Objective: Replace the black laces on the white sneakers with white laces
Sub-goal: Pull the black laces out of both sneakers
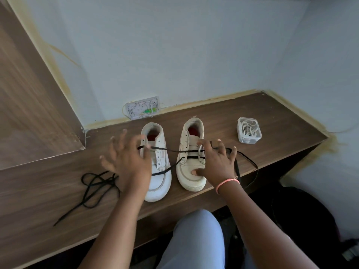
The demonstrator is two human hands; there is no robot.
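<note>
1. Two white sneakers sit side by side under both outstretched hands.
2. Left hand, fingers splayed, pinches the black lace taut.
3. Right hand presses the right sneaker, thumb on toe.
4. A loose black lace lies left of the left hand.

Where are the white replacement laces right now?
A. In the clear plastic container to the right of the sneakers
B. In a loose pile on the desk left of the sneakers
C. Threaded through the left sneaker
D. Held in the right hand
A: the white laces sit coiled in the clear plastic container, apart from the sneakers; the loose pile on the left is a black lace.
</note>
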